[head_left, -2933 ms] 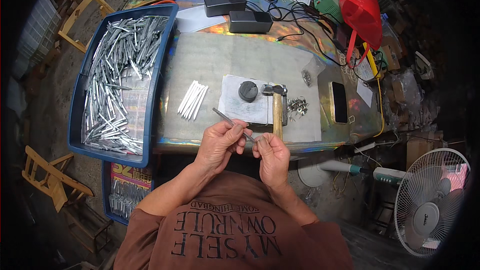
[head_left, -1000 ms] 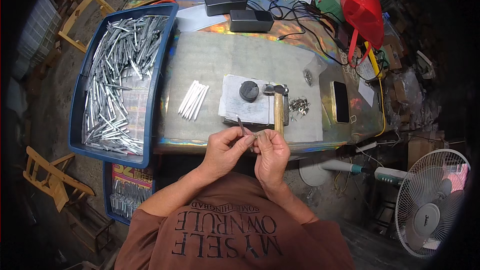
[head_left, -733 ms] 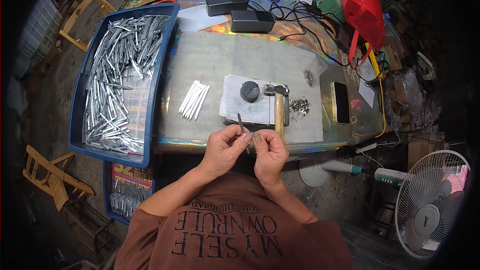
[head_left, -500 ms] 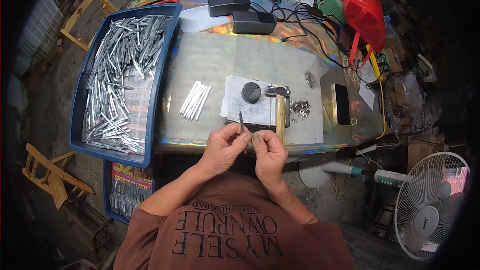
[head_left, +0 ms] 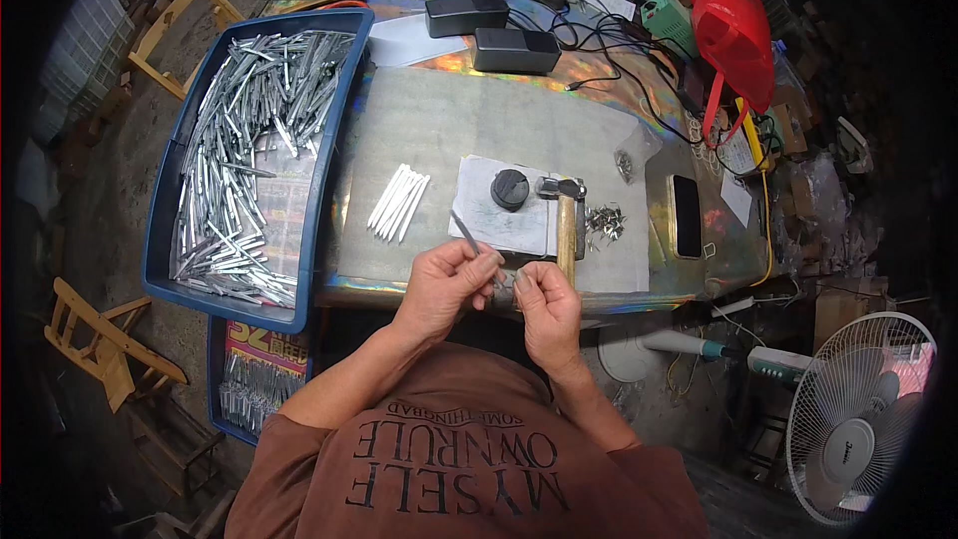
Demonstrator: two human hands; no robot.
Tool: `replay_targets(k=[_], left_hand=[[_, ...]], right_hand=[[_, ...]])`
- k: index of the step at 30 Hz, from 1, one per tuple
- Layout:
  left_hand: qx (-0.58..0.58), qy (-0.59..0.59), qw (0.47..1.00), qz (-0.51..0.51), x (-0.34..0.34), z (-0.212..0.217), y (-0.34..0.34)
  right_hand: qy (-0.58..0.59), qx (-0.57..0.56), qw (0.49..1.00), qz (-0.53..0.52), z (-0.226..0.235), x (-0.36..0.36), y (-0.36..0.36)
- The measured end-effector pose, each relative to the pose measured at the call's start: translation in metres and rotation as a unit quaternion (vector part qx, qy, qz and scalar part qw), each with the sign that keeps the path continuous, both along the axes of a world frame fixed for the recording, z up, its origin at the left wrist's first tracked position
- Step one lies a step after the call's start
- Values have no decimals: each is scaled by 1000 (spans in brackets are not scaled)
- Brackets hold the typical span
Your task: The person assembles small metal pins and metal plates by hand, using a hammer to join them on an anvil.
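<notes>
My left hand (head_left: 444, 284) pinches a thin dark grey metal rod (head_left: 463, 231), which slants up and left past the fingers. Close beside it, my right hand (head_left: 547, 307) has thumb and forefinger pressed together; whatever is between them is too small to make out. Just beyond the hands, a hammer (head_left: 566, 232) with a wooden handle rests with its head on a block. A round black piece (head_left: 510, 190) sits on white paper (head_left: 477, 208) next to the hammer head. Several white sticks (head_left: 399, 202) lie side by side to the left, and a pile of small shiny metal pieces (head_left: 605, 225) to the right.
A blue tray (head_left: 225, 307) of loose silvery rods (head_left: 299, 80) stands at the left, with another blue tray below it. Black boxes (head_left: 516, 50) and cables lie at the back. A phone (head_left: 684, 217), a red bag (head_left: 733, 45) and a fan (head_left: 850, 447) are at the right.
The rod in my left hand has tipped from nearly upright to leaning left. My hands have drawn slightly apart, and the whole view has shifted a little.
</notes>
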State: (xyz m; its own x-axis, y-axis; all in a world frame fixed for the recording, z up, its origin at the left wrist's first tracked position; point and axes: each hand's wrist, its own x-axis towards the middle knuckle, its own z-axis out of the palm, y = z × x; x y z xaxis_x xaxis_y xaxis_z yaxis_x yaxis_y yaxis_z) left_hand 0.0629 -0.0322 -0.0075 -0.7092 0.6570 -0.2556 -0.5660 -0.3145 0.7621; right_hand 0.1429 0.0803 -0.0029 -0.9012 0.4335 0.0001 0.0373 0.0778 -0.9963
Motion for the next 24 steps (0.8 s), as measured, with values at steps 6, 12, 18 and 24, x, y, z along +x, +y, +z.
replay_targets(k=[6, 12, 18, 24], left_hand=[[44, -110, 992, 46, -6, -4, -2], [53, -115, 991, 52, -5, -5, -1], [56, -110, 991, 51, -2, -4, -1], [61, -102, 991, 61, 0, -1, 0]], right_hand=[[13, -91, 996, -20, 3, 2, -13], [11, -81, 996, -17, 1, 0, -13], [8, -82, 996, -18, 0, 0, -13], [11, -103, 994, -25, 1, -1, -15]])
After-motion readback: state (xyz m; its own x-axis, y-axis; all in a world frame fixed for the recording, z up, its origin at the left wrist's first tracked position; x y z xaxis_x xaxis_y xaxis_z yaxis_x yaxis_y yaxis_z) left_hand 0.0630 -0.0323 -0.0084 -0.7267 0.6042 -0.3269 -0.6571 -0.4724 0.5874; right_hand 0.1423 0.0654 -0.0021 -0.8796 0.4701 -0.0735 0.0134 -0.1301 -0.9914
